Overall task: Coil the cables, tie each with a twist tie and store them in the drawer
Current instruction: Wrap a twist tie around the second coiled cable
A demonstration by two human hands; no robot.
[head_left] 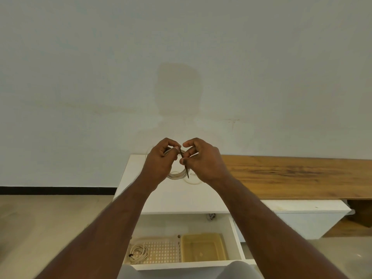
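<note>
From the head view, both hands are raised above the white surface [173, 198] of a low cabinet. The left hand [161, 160] has its fingers curled round a coiled white cable [177, 175], whose lower loops hang below the palm. The right hand [203, 160] pinches a dark twist tie [186, 168] that crosses the coil just beside the left thumb, its free end pointing down.

Another loop of pale cable [194, 181] seems to lie on the surface under the hands, though it is faint. Below, the drawer [236, 238] stands open; a coiled cable already tied [140, 251] lies on a perforated tray [163, 251], next to a yellowish bin [203, 248].

The step in hand looks like tying the coil. The next move likely calls for wrapping the tie round the bundle and twisting its ends together while the left hand keeps the loops from springing apart, then lowering it into the drawer.
</note>
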